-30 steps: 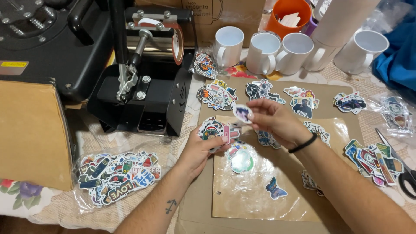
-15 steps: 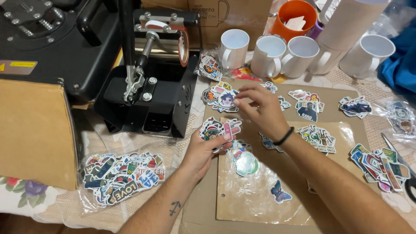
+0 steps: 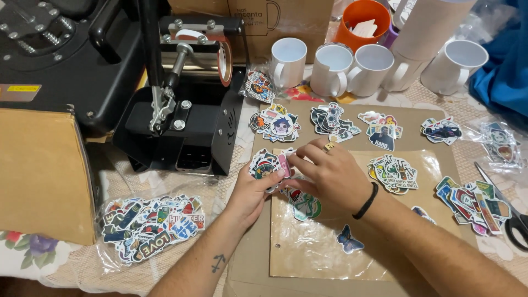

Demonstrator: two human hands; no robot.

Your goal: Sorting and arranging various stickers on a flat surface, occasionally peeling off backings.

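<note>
My left hand [image 3: 250,192] and my right hand [image 3: 324,173] meet over a small stack of colourful stickers [image 3: 267,163] at the top left corner of a clear plastic sheet [image 3: 308,247]. The fingertips of both hands pinch a sticker on that stack. The sheet lies on a brown cardboard board [image 3: 247,258]. On the sheet a round green sticker [image 3: 305,206] sits just below my hands, and a blue butterfly sticker [image 3: 349,242] lies lower down. My right wrist wears a black band.
Sticker piles [image 3: 278,124] lie across the board's far and right sides, and a bag of stickers [image 3: 148,225] at the left. A black mug press [image 3: 181,104] stands at the left, several white mugs [image 3: 330,69] at the back, scissors [image 3: 509,212] at the right edge, a cardboard box [image 3: 41,176] at far left.
My right hand has come down from the far side of the board to the sticker stack under my left hand. The small sticker it held up a second ago is no longer visible.
</note>
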